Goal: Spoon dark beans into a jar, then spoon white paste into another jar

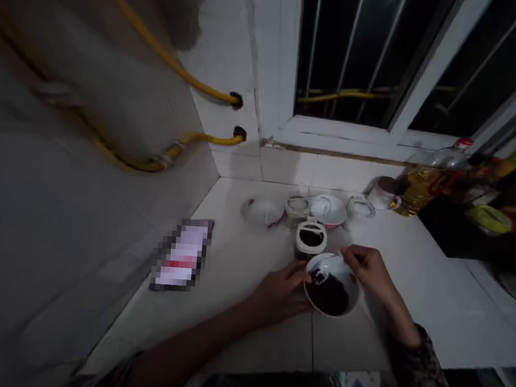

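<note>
A white bowl (353, 288) holds a dark, loose-looking substance (332, 296) whose kind I cannot make out. My left hand (280, 294) is closed on the bowl's left side, with the thumb at the rim. Over the far right rim, my right hand (370, 272) pinches the handle of a spoon (322, 273), whose shiny bowl end rests in the dark contents. Just behind the bowl is a small jar (310, 250) with a white-rimmed top and dark contents.
Behind stand a white bowl (263, 211), a clear lidded jar (297, 208), a second bowl (334, 210), another jar (360, 208) and a mug (384, 193). An oil bottle (417, 190) is further right. A blurred-out flat item (182, 256) lies left. Yellow hoses (149, 38) cross the wall.
</note>
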Tool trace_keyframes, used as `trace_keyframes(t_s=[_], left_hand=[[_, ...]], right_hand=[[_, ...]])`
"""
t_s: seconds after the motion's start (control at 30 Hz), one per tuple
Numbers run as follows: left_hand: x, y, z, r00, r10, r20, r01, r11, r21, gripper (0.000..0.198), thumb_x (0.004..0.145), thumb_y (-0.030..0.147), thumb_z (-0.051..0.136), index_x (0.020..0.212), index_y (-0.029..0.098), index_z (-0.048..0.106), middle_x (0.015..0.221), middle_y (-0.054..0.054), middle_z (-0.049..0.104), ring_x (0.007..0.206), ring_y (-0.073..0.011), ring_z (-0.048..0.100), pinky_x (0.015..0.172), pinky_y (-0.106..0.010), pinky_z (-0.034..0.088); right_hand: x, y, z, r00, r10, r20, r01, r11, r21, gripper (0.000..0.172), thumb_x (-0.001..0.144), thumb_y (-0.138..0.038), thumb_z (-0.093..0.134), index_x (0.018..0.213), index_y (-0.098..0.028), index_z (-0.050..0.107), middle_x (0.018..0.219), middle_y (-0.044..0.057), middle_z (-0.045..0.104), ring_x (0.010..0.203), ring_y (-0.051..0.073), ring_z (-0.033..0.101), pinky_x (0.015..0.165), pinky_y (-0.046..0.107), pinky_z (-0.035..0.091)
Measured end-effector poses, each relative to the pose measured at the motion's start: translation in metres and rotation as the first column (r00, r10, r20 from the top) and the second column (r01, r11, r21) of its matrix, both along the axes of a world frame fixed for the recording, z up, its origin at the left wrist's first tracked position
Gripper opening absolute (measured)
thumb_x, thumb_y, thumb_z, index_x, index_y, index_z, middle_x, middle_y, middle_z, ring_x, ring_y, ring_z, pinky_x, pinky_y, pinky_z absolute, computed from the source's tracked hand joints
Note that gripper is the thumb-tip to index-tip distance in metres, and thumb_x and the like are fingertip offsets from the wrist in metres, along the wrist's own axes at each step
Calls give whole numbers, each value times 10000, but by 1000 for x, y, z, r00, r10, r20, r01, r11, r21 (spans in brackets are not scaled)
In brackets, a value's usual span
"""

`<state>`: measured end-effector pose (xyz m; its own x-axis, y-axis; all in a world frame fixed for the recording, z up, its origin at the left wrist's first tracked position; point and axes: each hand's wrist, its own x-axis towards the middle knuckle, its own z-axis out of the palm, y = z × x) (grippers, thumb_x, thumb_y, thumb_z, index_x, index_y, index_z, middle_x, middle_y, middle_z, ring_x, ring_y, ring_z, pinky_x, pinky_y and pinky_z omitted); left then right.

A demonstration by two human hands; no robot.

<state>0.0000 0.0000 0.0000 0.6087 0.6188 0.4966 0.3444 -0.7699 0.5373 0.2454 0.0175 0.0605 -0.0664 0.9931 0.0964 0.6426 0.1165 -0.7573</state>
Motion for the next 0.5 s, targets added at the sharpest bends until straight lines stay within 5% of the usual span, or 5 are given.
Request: trace_keyframes(t_s=[0.23,0.5], left_hand=[[2,1,1,1000,-7,-10,6,998,-57,409,836,501,668,1090,235,489,1286,-106,538,1160,-252,595,867,-365,554],[3,1,3,1000,-19,-10,18,996,-85,426,813,481,702,1082,221,500,1290,-113,535,1171,-257,586,886,-372,551]], right_hand=[[-1,3,5,991,-23,-130,19,999,-38,490,777,-605,529,524,-185,512,469,-51,318,461,88,267,446,240,230],[6,8,-7,951,-60,-302,3,983,-186,512,740,-641,591,532,-177,534,446,-46,377,428,78,286,416,232,209]])
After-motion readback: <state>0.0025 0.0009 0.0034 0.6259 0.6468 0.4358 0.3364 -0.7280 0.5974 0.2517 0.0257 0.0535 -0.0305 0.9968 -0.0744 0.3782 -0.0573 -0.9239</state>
